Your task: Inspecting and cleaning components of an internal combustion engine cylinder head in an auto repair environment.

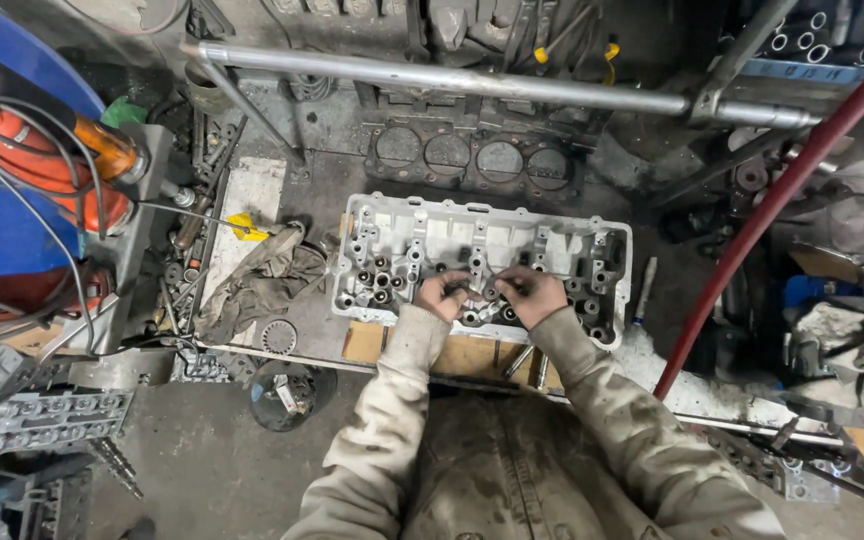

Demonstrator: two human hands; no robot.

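A grey aluminium cylinder head (482, 240) lies on a cluttered workbench, resting on wooden blocks (472, 352). Its top face shows several round valve bores and bolt towers. My left hand (442, 295) and my right hand (532, 293) are both pressed onto the middle of its near half, fingers curled around a small dark part (485, 290) between them. What exactly the fingers pinch is too small to tell. Both sleeves are dirty beige.
A grey rag (257, 280) lies left of the head, a head gasket (472, 160) behind it. A steel tube (452, 80) crosses the back, a red hose (772, 200) slants at right. Orange cable and blue drum (2, 200) sit at left. Loose bolts and tools litter the bench.
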